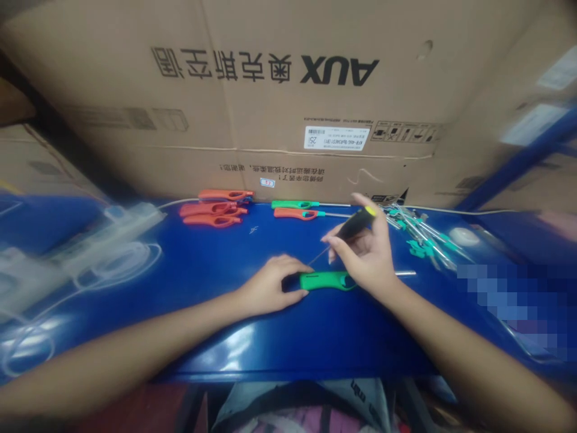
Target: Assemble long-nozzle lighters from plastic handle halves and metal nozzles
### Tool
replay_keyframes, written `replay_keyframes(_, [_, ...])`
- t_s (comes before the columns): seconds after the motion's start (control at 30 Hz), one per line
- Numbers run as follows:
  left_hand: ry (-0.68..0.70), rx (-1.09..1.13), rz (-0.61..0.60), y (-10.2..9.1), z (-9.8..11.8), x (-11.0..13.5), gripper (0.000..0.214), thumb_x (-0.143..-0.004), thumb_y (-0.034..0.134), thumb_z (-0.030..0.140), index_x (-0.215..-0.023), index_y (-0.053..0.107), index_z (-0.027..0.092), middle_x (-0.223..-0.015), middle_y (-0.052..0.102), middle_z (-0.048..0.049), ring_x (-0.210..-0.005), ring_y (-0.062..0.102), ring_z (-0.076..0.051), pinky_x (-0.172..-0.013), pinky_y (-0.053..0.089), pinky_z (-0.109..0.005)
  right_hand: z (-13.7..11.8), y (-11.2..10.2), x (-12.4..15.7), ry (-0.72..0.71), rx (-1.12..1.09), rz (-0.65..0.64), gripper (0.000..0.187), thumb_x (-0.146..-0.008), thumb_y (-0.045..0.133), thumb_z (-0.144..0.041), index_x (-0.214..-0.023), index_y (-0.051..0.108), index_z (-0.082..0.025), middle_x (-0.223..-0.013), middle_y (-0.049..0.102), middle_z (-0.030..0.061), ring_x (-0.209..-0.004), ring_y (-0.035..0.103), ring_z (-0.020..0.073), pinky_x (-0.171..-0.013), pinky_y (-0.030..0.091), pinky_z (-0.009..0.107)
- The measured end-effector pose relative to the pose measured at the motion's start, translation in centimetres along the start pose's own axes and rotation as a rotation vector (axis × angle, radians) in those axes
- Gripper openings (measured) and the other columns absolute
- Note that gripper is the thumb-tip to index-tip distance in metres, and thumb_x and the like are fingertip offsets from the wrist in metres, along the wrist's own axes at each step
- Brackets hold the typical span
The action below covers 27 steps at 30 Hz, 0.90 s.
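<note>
On the blue table lies a green long-nosed gas lighter (322,281), its metal tube pointing right. My left hand (277,282) grips the lighter's left end between thumb and fingers. In my right hand (367,246) is a screwdriver (354,224) with a black handle and a yellow end cap. Its thin shaft slants down to the left, the tip near the lighter's left end by my left fingers. Whether the tip touches the lighter I cannot tell. My right wrist hides part of the lighter's tube.
Several orange lighter bodies (214,208) lie at the back left. A green lighter (293,204) and an orange lighter (295,213) with tubes lie at the back middle. Metal tubes with green parts (424,234) are piled right. A cardboard wall (265,114) stands behind; a power strip (90,240) and cables lie left.
</note>
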<state>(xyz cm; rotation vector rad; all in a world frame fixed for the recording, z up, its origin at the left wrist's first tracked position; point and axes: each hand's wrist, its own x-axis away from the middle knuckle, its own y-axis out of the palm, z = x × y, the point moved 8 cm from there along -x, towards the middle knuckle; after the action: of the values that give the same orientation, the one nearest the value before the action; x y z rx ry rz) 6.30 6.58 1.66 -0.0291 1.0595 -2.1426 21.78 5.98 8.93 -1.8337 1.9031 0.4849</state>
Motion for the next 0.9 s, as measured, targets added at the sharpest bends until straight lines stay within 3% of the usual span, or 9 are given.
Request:
replay_keyframes(0.07, [-0.034, 0.004, 0.018, 0.2, -0.1, -0.4, 0.038, -0.081, 0.074, 0.024, -0.118, 0.068, 0.02, -0.118, 0.073, -0.0062, -0.11, 0.065, -0.024, -0.099, 0.047, -0.04, -0.1, -0.1, -0.2, -0.005, 0.021, -0.028, 0.089, -0.084, 0.077, -0.029, -0.152, 0.019, -0.036, -0.077, 0.067, -0.0035, -0.049, 0.062, 0.0142, -0.044, 0.058, 0.028])
replay_keyframes(0.1, [-0.053, 0.01, 0.023, 0.3, -0.2, -0.7, 0.038, -0.079, 0.075, 0.022, -0.117, 0.069, 0.019, -0.116, 0.073, -0.0065, -0.106, 0.066, -0.024, -0.096, 0.049, -0.039, -0.1, -0.2, -0.3, -0.012, 0.052, -0.045, 0.089, -0.084, 0.077, -0.03, -0.152, 0.02, -0.037, -0.076, 0.067, -0.0037, -0.049, 0.062, 0.0145, -0.043, 0.057, 0.028])
replay_keyframes(0.2, [-0.082, 0.026, 0.01, 0.9, -0.2, -1.7, 0.039, -0.074, 0.075, 0.016, -0.113, 0.07, 0.018, -0.109, 0.073, -0.0059, -0.093, 0.067, -0.021, -0.086, 0.052, -0.034, -0.2, -0.7, -0.3, -0.065, 0.172, -0.061, 0.065, -0.087, 0.074, -0.031, -0.142, 0.04, -0.034, -0.08, 0.066, -0.0011, -0.052, 0.065, 0.0146, -0.047, 0.059, 0.029])
replay_keyframes(0.3, [-0.065, 0.033, 0.002, 1.2, 0.0, -2.4, 0.035, -0.075, 0.074, 0.017, -0.111, 0.071, 0.018, -0.106, 0.072, -0.0049, -0.088, 0.066, -0.019, -0.082, 0.051, -0.031, -0.1, -0.9, -0.3, -0.104, 0.218, -0.065, 0.05, -0.091, 0.068, -0.029, -0.136, 0.046, -0.033, -0.093, 0.065, 0.0025, -0.053, 0.065, 0.0132, -0.048, 0.06, 0.03])
replay_keyframes(0.57, [-0.081, -0.056, -0.016, 1.4, -0.1, -2.0, 0.033, -0.079, 0.076, 0.03, -0.112, 0.07, 0.023, -0.113, 0.071, -0.0037, -0.103, 0.064, -0.024, -0.094, 0.043, -0.04, 0.3, -0.7, 0.2, -0.186, 0.237, -0.029, 0.053, -0.09, 0.068, -0.026, -0.136, 0.043, -0.033, -0.115, 0.06, 0.0075, -0.063, 0.066, 0.0128, -0.051, 0.062, 0.028])
replay_keyframes(0.9, [-0.05, -0.07, -0.026, 1.6, -0.2, -1.9, 0.035, -0.081, 0.076, 0.035, -0.115, 0.069, 0.027, -0.118, 0.068, -0.0045, -0.109, 0.061, -0.027, -0.097, 0.04, -0.044, 0.9, 0.4, 1.8, -0.249, 0.336, -0.11, 0.06, -0.09, 0.067, -0.02, -0.141, 0.039, -0.035, -0.132, 0.058, 0.0097, -0.086, 0.07, 0.02, -0.066, 0.066, 0.036])
